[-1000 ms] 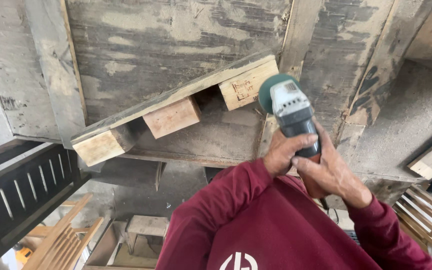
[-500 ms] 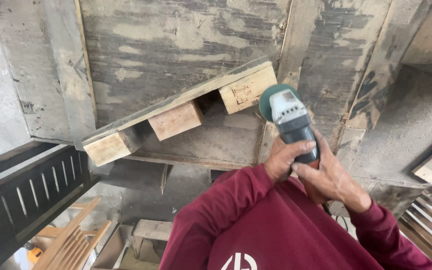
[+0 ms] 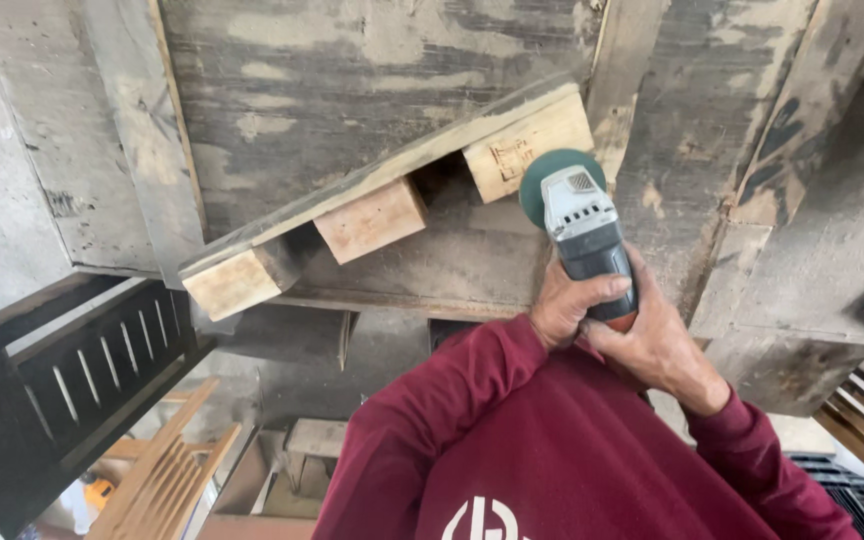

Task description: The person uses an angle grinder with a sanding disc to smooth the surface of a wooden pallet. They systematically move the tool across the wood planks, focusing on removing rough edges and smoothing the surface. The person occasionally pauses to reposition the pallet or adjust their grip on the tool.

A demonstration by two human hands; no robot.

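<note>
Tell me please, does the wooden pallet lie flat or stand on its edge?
On its edge, tilted. The pallet shows its three blocks side-on, and its top board slopes up to the right, toward the grinder that both hands hold.

A single view comes from a camera worn on the person's head. It looks steeply down over the maroon sleeves at both hands close below, near the middle of the frame, and past them onto the worn wooden bench that fills the upper part. The bench's near edge runs across mid-frame, with the floor beneath it lower left.
</note>
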